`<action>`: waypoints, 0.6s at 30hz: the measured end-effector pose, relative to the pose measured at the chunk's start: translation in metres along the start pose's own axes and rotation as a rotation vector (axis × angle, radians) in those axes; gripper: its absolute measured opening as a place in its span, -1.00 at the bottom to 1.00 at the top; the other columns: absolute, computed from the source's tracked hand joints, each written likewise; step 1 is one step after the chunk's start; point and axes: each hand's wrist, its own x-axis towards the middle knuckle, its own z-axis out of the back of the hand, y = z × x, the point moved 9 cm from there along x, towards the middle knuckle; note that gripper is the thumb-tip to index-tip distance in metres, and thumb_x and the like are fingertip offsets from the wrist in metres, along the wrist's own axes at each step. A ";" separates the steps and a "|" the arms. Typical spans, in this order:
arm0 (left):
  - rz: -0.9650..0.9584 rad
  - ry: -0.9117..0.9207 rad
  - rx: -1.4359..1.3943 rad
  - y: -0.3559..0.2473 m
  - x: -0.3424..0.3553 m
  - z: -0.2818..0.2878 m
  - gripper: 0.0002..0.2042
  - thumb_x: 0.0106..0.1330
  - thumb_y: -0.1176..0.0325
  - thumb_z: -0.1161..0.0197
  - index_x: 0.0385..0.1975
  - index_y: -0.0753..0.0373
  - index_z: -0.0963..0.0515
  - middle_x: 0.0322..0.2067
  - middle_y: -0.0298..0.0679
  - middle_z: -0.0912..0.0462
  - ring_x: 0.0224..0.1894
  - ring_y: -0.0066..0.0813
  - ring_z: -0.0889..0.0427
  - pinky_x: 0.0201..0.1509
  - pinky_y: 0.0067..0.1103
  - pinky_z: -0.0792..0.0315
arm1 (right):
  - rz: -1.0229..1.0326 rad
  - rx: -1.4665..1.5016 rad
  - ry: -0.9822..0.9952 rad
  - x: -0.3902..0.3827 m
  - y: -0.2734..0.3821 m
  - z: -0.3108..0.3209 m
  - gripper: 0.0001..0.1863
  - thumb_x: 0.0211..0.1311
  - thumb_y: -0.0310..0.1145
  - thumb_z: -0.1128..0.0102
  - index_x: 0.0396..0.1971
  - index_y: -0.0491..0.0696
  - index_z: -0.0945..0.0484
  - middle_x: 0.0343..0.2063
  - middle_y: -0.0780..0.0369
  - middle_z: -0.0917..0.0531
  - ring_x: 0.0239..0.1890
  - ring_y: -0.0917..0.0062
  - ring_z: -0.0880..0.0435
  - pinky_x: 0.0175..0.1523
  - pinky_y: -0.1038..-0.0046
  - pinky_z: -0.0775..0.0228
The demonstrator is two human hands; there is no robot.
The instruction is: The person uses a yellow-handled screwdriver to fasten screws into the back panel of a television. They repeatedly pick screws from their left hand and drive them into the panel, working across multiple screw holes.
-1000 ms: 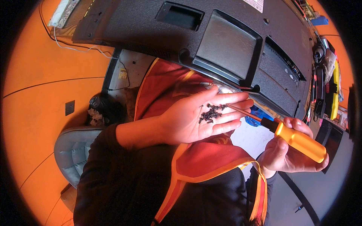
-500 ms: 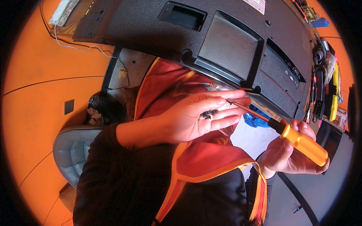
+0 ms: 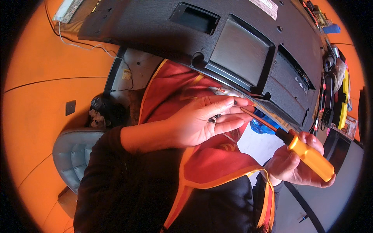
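My left hand is palm up with its fingers curled, cradling several small dark screws. Another small dark screw shows between its thumb and forefinger. My right hand grips a screwdriver by its yellow handle. The shaft slants up to the left, and its tip lies by the left fingers, slightly apart from the pinched screw. Just beyond both hands is the black back panel of a flat television, with recesses and a port strip.
A red apron with yellow edging covers my lap. Various tools and a yellow spirit-level-like bar lie along the right. Below the television's edge is a blue plastic bag. A grey padded seat stands at left, near a black bag.
The screwdriver tip has drawn away from the screw at my left fingertips. My right hand has shifted slightly down and left. The left fingers have curled in more.
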 end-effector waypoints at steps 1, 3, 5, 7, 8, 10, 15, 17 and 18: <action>-0.005 -0.001 -0.008 0.000 0.000 0.000 -0.65 0.33 0.26 0.19 0.02 0.32 -0.24 0.03 -0.09 -0.30 0.04 -0.39 -0.36 0.10 -0.59 -0.31 | 0.005 -0.010 0.005 0.000 0.000 -0.002 -0.28 -0.03 -0.60 -0.14 0.04 0.30 0.01 -0.26 0.00 -0.46 -0.29 0.30 -0.56 -0.21 0.35 -0.52; -0.003 0.020 -0.029 0.000 -0.001 -0.001 -0.65 0.33 0.25 0.19 0.01 0.31 -0.24 0.01 -0.08 -0.32 0.03 -0.41 -0.37 0.09 -0.60 -0.32 | 0.006 -0.023 0.003 0.000 0.000 -0.005 -0.27 -0.03 -0.60 -0.14 0.04 0.31 0.01 -0.25 0.00 -0.46 -0.30 0.30 -0.56 -0.23 0.35 -0.53; 0.010 0.052 -0.043 0.000 -0.002 -0.002 -0.66 0.33 0.25 0.19 0.01 0.31 -0.24 -0.02 -0.07 -0.33 0.02 -0.42 -0.37 0.09 -0.60 -0.32 | 0.003 -0.011 0.015 0.001 -0.001 -0.009 -0.27 -0.04 -0.60 -0.14 0.03 0.31 0.02 -0.25 0.00 -0.45 -0.30 0.31 -0.56 -0.23 0.34 -0.53; 0.013 0.054 -0.098 0.001 -0.003 -0.001 -0.66 0.33 0.25 0.19 0.00 0.31 -0.25 -0.05 -0.09 -0.36 0.01 -0.44 -0.38 0.09 -0.60 -0.32 | 0.006 0.013 0.009 0.001 -0.001 -0.011 -0.27 -0.03 -0.60 -0.15 0.03 0.31 0.02 -0.26 0.00 -0.46 -0.29 0.31 -0.55 -0.22 0.33 -0.52; 0.014 0.052 -0.113 0.000 -0.004 -0.001 -0.67 0.33 0.25 0.19 -0.01 0.31 -0.25 -0.07 -0.10 -0.37 0.01 -0.45 -0.39 0.08 -0.60 -0.32 | 0.009 0.024 0.009 0.001 -0.002 -0.013 -0.27 -0.04 -0.60 -0.15 0.03 0.31 0.02 -0.26 0.00 -0.46 -0.29 0.31 -0.55 -0.22 0.33 -0.52; 0.003 0.102 -0.168 -0.003 -0.005 -0.003 -0.70 0.33 0.31 0.18 -0.06 0.34 -0.31 -0.06 -0.07 -0.37 0.03 -0.35 -0.37 0.09 -0.58 -0.34 | 0.022 0.032 0.019 0.001 -0.002 -0.017 -0.28 -0.04 -0.60 -0.15 0.03 0.30 0.02 -0.27 0.00 -0.46 -0.29 0.31 -0.55 -0.20 0.33 -0.51; -0.070 0.115 -0.082 -0.010 -0.010 0.001 -0.71 0.33 0.28 0.17 -0.08 0.31 -0.32 -0.06 -0.17 -0.39 -0.03 -0.47 -0.42 0.08 -0.57 -0.32 | 0.000 -0.049 0.097 0.002 0.002 -0.027 -0.30 -0.08 -0.54 -0.22 0.00 0.25 -0.02 -0.29 0.02 -0.48 -0.34 0.32 -0.56 -0.29 0.41 -0.51; -0.090 0.121 -0.107 -0.013 -0.011 0.003 -0.73 0.33 0.30 0.17 -0.11 0.31 -0.34 -0.05 -0.18 -0.40 -0.02 -0.46 -0.41 0.10 -0.55 -0.31 | -0.094 -0.125 0.266 0.004 0.002 -0.037 -0.34 -0.14 -0.54 -0.28 -0.05 0.13 -0.10 -0.31 0.05 -0.49 -0.33 0.31 -0.57 -0.27 0.43 -0.49; -0.101 0.132 -0.133 -0.014 -0.012 0.003 -0.73 0.33 0.30 0.17 -0.11 0.31 -0.35 -0.05 -0.18 -0.40 -0.01 -0.45 -0.41 0.10 -0.55 -0.30 | -0.141 -0.165 0.351 0.005 0.002 -0.040 -0.35 -0.18 -0.53 -0.31 -0.07 0.07 -0.15 -0.33 0.06 -0.50 -0.33 0.31 -0.57 -0.26 0.43 -0.48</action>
